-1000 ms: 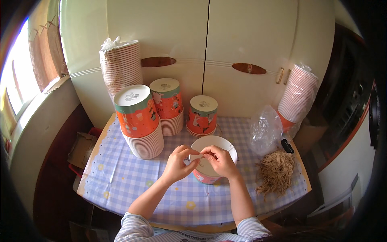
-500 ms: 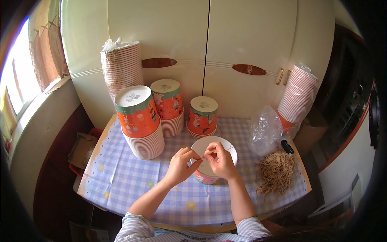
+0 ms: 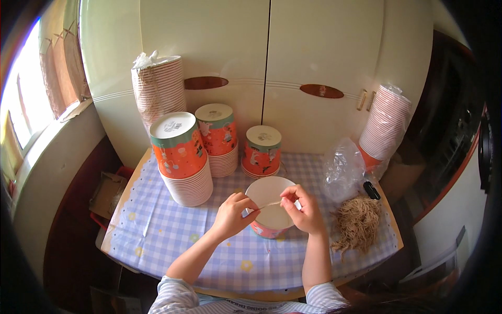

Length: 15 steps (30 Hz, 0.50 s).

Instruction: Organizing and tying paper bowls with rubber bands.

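A paper bucket (image 3: 267, 187) with a white inside and a coloured printed outside stands upright near the front of the table. Above its opening, a short pale cord (image 3: 271, 203) stretches between my two hands. My left hand (image 3: 234, 213) pinches one end between thumb and fingertips, at the bucket's left rim. On the other side, my right hand (image 3: 305, 212) has its fingers closed at the cord's other end, over the right rim. Whether the cord is fastened to the bucket cannot be made out. To the right lies a tangled heap of beige cords (image 3: 358, 222).
A black marker-like object (image 3: 372, 190) and a clear plastic bag (image 3: 343, 170) lie behind the heap. Stacks of orange and green paper buckets (image 3: 178, 149) stand upside down at the back left. A wrapped stack (image 3: 386, 123) leans at the back right. Cabinet doors (image 3: 219, 42) rise behind the checked tablecloth (image 3: 209, 261).
My right hand has moved to the right, away from my left hand. The cord now shows stretched between them. The left hand has stayed almost in place.
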Available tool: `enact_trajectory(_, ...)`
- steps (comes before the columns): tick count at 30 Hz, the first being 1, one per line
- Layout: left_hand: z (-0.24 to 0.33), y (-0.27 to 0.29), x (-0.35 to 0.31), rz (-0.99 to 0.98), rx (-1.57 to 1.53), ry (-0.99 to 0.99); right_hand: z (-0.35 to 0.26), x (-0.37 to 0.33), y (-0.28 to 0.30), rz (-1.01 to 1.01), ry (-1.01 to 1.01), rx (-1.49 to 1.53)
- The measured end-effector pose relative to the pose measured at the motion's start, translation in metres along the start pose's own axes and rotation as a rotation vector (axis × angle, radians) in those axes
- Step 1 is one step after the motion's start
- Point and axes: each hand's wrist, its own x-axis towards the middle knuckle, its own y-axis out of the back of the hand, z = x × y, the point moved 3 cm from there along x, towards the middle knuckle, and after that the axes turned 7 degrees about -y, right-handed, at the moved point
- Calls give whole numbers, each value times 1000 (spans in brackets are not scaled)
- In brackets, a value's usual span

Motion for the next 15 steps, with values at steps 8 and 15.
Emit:
enact_trajectory(8,-11,-4,-40,75,27,21,3,-32,-49,-29,276,-720)
enact_trajectory(15,-32,-26,-70,216,135,-104,50,-67,-90,136,534,-1115)
